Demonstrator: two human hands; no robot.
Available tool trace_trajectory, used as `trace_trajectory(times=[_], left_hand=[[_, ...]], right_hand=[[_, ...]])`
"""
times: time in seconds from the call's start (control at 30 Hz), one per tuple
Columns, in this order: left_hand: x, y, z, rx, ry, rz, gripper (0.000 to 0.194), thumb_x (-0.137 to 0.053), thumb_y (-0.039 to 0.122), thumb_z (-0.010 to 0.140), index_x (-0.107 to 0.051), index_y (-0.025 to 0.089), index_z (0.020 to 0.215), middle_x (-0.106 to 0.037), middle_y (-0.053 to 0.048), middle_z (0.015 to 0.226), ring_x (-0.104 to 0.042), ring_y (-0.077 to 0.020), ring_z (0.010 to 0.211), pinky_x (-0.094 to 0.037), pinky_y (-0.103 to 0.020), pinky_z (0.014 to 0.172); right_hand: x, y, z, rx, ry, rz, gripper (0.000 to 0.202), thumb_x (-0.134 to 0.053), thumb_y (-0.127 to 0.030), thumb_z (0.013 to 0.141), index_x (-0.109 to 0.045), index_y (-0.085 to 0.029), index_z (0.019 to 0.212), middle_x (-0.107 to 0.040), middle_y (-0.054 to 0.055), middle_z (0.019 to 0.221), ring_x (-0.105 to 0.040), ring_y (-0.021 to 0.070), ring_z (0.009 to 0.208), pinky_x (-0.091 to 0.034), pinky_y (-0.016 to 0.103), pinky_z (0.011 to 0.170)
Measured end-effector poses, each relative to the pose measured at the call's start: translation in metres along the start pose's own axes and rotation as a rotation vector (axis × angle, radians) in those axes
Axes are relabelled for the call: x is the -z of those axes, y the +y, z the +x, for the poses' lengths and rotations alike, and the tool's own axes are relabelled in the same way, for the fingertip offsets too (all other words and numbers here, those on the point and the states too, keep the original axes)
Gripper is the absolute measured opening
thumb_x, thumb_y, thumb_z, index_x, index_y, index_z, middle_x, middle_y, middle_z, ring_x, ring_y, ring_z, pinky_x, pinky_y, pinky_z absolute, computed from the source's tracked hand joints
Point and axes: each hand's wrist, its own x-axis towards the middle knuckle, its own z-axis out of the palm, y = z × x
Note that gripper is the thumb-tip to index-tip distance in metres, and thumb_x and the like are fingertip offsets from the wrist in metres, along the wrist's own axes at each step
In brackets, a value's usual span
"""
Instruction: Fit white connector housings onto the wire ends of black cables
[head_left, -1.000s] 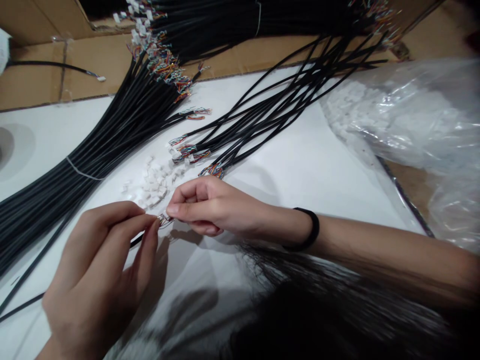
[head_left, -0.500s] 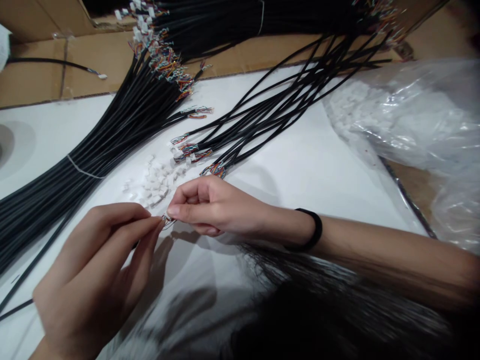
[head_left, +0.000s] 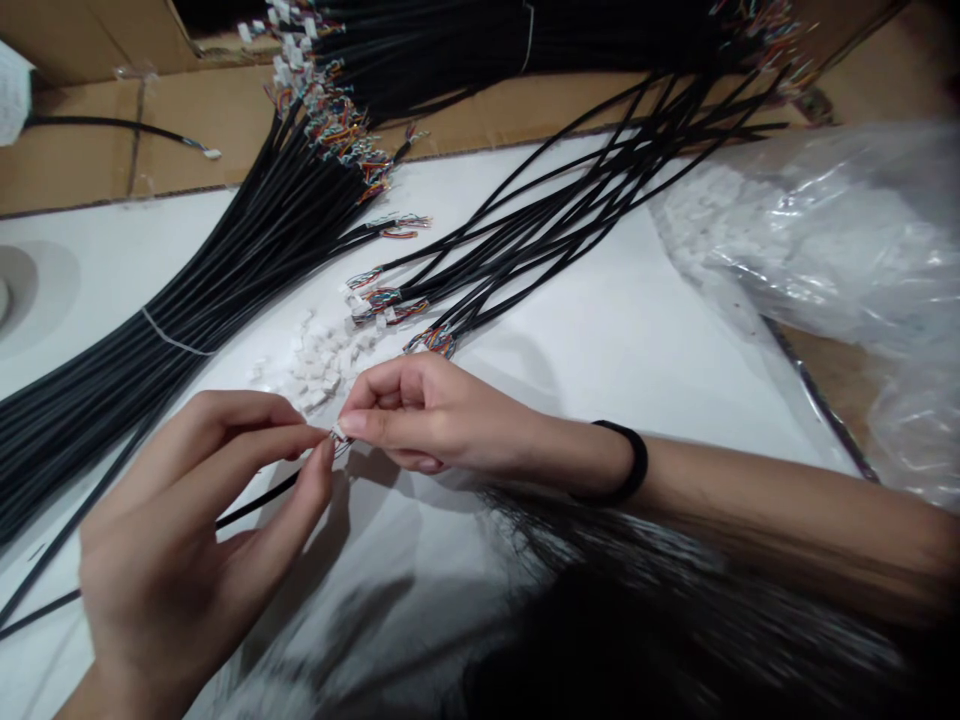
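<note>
My right hand (head_left: 420, 415), with a black band at the wrist, pinches a small white connector (head_left: 340, 434) between thumb and fingertips. Against it, the fingertips of my left hand (head_left: 202, 520) close on thin wires at the end of a black cable (head_left: 259, 500). That cable runs under my left palm and out to the left edge. Just beyond my fingertips lies a pile of loose white connectors (head_left: 322, 365). Several cables with stripped coloured wire ends (head_left: 435, 340) lie behind my right hand, a few with white connectors at their ends.
A tied bundle of black cables (head_left: 180, 290) crosses the left side. Another thick bundle (head_left: 480, 50) lies at the back on cardboard (head_left: 82, 165). A clear plastic bag of white pieces (head_left: 787, 230) is at the right. Dark hair hangs at the lower right.
My left thumb has moved away from the palm and the fingers have shifted slightly, so more of the black cable shows beneath. My right hand has hardly moved.
</note>
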Motion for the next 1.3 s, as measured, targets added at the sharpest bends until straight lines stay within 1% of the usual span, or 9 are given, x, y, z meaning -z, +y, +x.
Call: trace_trajectory(times=[0.27,0.4,0.63,0.73,0.97,1.07,1.17,1.23,1.3], left_hand=[[-0.001,-0.002,-0.003,0.123,-0.019,-0.085,0.008,-0.066,0.019,0.082,-0.068,0.026,0.079,-0.062,0.004,0.085,-0.058,-0.0095,0.073,-0.043,-0.024,0.062],[-0.001,-0.003,-0.004,0.103,-0.025,-0.064,0.005,-0.065,0.020,0.083,-0.067,0.024,0.081,-0.062,0.003,0.088,-0.058,-0.0097,0.075,-0.043,-0.025,0.064],[-0.001,0.002,-0.003,0.015,-0.005,0.049,0.003,-0.060,0.024,0.085,-0.063,0.024,0.084,-0.061,-0.003,0.089,-0.059,-0.0176,0.080,-0.045,-0.034,0.071],[-0.001,0.002,-0.003,0.001,-0.007,0.056,0.003,-0.060,0.023,0.085,-0.063,0.023,0.084,-0.061,-0.004,0.089,-0.058,-0.0170,0.079,-0.045,-0.034,0.072],[0.000,-0.012,-0.005,0.117,-0.017,-0.120,0.006,-0.070,0.024,0.080,-0.071,0.030,0.081,-0.064,0.005,0.086,-0.061,-0.0099,0.074,-0.048,-0.022,0.064],[-0.001,-0.013,-0.004,0.245,-0.061,-0.224,0.005,-0.071,0.026,0.079,-0.073,0.030,0.076,-0.066,0.005,0.085,-0.064,-0.0102,0.077,-0.050,-0.019,0.064],[-0.004,-0.011,-0.004,0.332,-0.047,-0.330,0.005,-0.076,0.025,0.075,-0.073,0.027,0.077,-0.069,0.004,0.087,-0.066,-0.0107,0.079,-0.053,-0.014,0.063],[-0.004,-0.010,-0.002,0.374,-0.036,-0.370,0.007,-0.076,0.023,0.073,-0.073,0.027,0.078,-0.071,0.004,0.086,-0.068,-0.0102,0.074,-0.055,-0.012,0.061],[-0.004,-0.011,0.001,0.417,-0.079,-0.418,0.008,-0.074,0.021,0.072,-0.075,0.026,0.077,-0.074,0.003,0.077,-0.069,-0.0102,0.063,-0.056,-0.011,0.055]], right_hand=[[0.000,-0.001,0.000,-0.008,-0.009,-0.001,0.030,-0.079,-0.032,0.074,-0.056,-0.012,0.071,-0.045,-0.011,0.047,-0.035,0.0008,0.037,-0.026,0.013,0.034],[-0.001,-0.002,0.000,-0.011,0.005,-0.007,0.030,-0.078,-0.031,0.075,-0.055,-0.012,0.070,-0.045,-0.011,0.046,-0.036,0.0008,0.036,-0.026,0.013,0.034],[-0.001,-0.003,0.001,-0.050,0.005,-0.021,0.030,-0.076,-0.030,0.078,-0.054,-0.013,0.069,-0.042,-0.011,0.042,-0.035,0.0010,0.035,-0.025,0.012,0.033],[-0.001,-0.004,0.001,-0.055,0.006,-0.027,0.031,-0.076,-0.031,0.078,-0.053,-0.013,0.068,-0.041,-0.011,0.043,-0.035,0.0010,0.035,-0.025,0.012,0.033],[0.000,-0.002,0.000,-0.034,-0.006,-0.012,0.028,-0.076,-0.028,0.078,-0.054,-0.013,0.070,-0.044,-0.011,0.044,-0.035,0.0009,0.035,-0.026,0.013,0.034],[0.001,0.000,0.000,-0.016,-0.010,-0.010,0.027,-0.076,-0.028,0.077,-0.056,-0.012,0.071,-0.045,-0.011,0.045,-0.036,0.0012,0.036,-0.026,0.014,0.035],[0.001,0.001,0.000,0.013,-0.017,-0.019,0.024,-0.075,-0.027,0.077,-0.057,-0.012,0.072,-0.045,-0.011,0.044,-0.036,0.0017,0.036,-0.026,0.014,0.036],[0.001,0.001,0.000,0.026,-0.012,-0.028,0.023,-0.075,-0.027,0.078,-0.058,-0.012,0.073,-0.045,-0.010,0.044,-0.036,0.0020,0.037,-0.026,0.014,0.036],[0.001,0.002,0.000,0.028,-0.007,-0.032,0.023,-0.075,-0.027,0.078,-0.058,-0.012,0.073,-0.045,-0.010,0.045,-0.036,0.0021,0.038,-0.026,0.015,0.037]])
